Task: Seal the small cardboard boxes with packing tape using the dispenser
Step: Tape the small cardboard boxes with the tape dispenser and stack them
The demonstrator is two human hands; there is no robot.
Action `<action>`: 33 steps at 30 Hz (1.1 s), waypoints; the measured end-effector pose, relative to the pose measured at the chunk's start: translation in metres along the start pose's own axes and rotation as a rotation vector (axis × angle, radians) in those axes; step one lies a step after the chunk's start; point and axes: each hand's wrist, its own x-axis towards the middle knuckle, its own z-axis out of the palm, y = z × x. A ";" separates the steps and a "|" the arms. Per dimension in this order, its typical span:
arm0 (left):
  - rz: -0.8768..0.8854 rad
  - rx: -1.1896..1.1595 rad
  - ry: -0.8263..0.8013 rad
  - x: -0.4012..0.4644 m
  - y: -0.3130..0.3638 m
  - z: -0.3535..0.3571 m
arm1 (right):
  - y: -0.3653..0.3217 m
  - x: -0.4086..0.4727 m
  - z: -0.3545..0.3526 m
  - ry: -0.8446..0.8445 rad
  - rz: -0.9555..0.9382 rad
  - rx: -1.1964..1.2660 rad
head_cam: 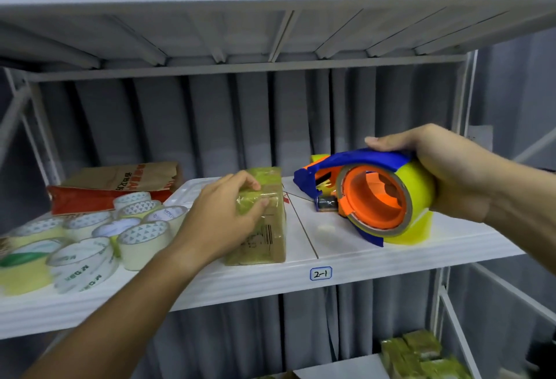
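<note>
A small cardboard box (pixel 269 228) wrapped in yellowish tape lies on the white shelf (pixel 346 267), near its middle. My left hand (pixel 225 216) grips the box's upper left part, fingers curled over its top edge. To the right, my right hand (pixel 448 171) holds a blue and orange tape dispenser (pixel 361 195) loaded with a yellow tape roll. The dispenser hangs just above the shelf, its blue nose pointing left toward the box, a short gap between them.
Several clear tape rolls (pixel 99 240) crowd the shelf's left part, with a brown and red paper bag (pixel 117 186) behind them. A label reading 2-1 (pixel 321 273) is on the shelf's front edge. Taped boxes (pixel 421 357) are piled on the lower shelf at the right.
</note>
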 end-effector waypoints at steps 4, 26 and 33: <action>-0.044 -0.112 -0.043 0.002 -0.009 -0.001 | 0.004 0.002 -0.001 -0.015 0.000 0.052; -0.216 -0.793 0.119 0.002 0.039 -0.027 | 0.012 0.020 0.045 -0.179 -0.034 0.335; -0.172 -0.927 0.006 0.004 0.020 -0.034 | 0.011 0.025 0.052 -0.167 -0.063 0.366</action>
